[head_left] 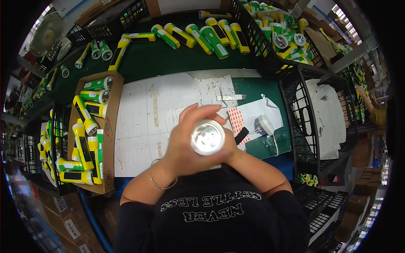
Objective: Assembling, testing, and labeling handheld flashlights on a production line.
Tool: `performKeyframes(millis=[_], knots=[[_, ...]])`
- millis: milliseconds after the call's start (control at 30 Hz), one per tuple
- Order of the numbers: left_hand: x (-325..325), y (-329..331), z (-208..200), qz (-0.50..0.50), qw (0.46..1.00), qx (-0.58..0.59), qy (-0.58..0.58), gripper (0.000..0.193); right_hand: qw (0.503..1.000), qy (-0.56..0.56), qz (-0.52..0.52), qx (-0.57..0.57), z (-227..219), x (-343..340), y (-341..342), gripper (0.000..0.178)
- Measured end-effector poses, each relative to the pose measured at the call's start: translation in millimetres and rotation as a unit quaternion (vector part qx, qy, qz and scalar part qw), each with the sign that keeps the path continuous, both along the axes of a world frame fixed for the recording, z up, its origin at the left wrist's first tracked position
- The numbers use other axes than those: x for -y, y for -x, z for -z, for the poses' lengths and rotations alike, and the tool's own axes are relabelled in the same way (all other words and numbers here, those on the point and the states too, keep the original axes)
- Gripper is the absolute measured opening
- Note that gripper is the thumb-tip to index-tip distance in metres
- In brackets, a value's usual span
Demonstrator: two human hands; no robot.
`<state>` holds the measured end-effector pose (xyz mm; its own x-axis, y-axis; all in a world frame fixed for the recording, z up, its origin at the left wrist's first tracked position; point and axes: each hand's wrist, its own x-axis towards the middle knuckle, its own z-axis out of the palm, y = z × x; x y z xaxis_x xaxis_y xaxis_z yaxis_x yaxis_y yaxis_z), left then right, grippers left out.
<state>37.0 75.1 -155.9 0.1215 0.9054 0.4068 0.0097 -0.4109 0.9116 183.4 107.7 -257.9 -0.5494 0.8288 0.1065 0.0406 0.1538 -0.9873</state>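
Observation:
A flashlight (208,137) stands lens-up in front of my chest, its round white-rimmed head facing me and its reflector bright. My left hand (185,141) is curled round the head, with fingers over the far side and thumb along the near side. Close against the right of the head is my right hand (229,145), gripping the flashlight from below; most of its fingers are hidden. The flashlight's body is out of sight beneath the hands. Just beyond my right hand lie a sheet of red-marked stickers (237,120) and a small black object (241,136).
A cardboard box (110,126) of green and yellow flashlights stands at left. More flashlights (202,38) lie along the far green table. Black crates (291,63) flank the right side. A white plug-in charger (265,124) and a metal strip (231,97) lie on the worktop.

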Motion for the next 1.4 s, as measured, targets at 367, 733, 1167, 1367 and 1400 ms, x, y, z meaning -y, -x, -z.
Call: performKeyframes(millis=[367,733,1167,1367,1400], knots=[[-39,19,70,0.233,0.809,0.509,0.181,0.073,0.907,0.392,-0.152,-0.031,-56,27,14,0.02],[-31,35,68,0.129,0.866,0.428,0.227,0.08,0.998,0.041,-0.045,0.018,-23,20,13,0.044],[-18,6,23,-0.066,0.993,0.096,0.029,0.056,0.983,-0.091,0.091,0.132,-13,-4,21,0.042],[-24,31,28,0.183,0.905,0.358,0.141,0.076,0.925,0.267,-0.272,0.006,-58,4,5,0.021],[-27,30,29,0.19,0.887,0.39,0.156,0.082,0.932,0.259,-0.253,0.021,-58,4,5,0.025]])
